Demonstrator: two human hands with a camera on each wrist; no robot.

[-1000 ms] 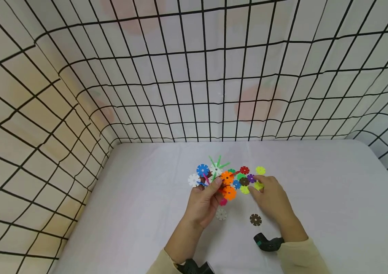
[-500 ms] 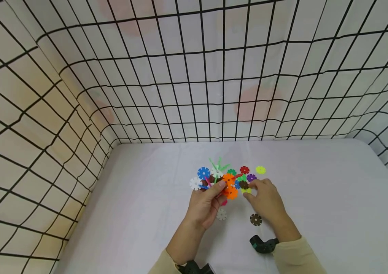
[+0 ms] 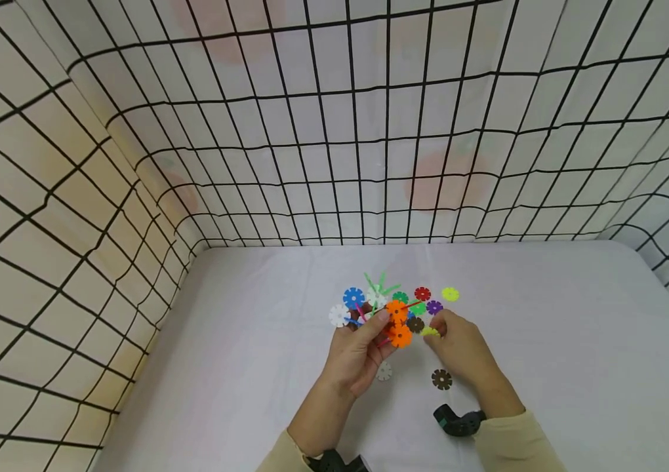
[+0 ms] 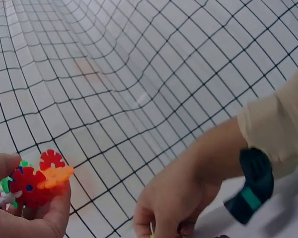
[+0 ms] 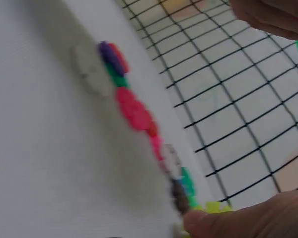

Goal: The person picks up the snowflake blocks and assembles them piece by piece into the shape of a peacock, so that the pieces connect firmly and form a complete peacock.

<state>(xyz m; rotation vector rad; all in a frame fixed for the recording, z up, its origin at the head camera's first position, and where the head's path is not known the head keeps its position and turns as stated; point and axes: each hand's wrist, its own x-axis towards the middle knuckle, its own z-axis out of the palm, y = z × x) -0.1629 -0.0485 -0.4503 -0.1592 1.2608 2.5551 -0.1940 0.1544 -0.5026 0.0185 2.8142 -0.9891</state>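
In the head view, my left hand (image 3: pixel 353 359) holds a cluster of interlocked notched plastic discs, its thumb across the front. Orange discs (image 3: pixel 400 335) face right, a blue disc (image 3: pixel 353 297) and a white disc (image 3: pixel 338 315) stick out left, and green discs (image 3: pixel 381 286) stand edge-on at the top. Red discs (image 4: pixel 29 186) of the cluster show in the left wrist view. My right hand (image 3: pixel 466 347) pinches a yellow notched disc (image 3: pixel 429 332), its fingers partly covering it. Beside those fingertips lies a dark brown disc (image 3: pixel 415 324).
Loose discs lie on the white table (image 3: pixel 240 367): red (image 3: pixel 422 293), purple (image 3: pixel 434 307), green (image 3: pixel 417 307) and yellow (image 3: pixel 450 294) behind the hands, brown (image 3: pixel 442 379) and white (image 3: pixel 384 372) nearer. Black wire mesh (image 3: pixel 387 141) surrounds the back and sides.
My right hand has moved left to the discs near the cluster and taken the yellow one. A dark brown disc has shifted slightly. My left hand keeps its hold, nearly still.
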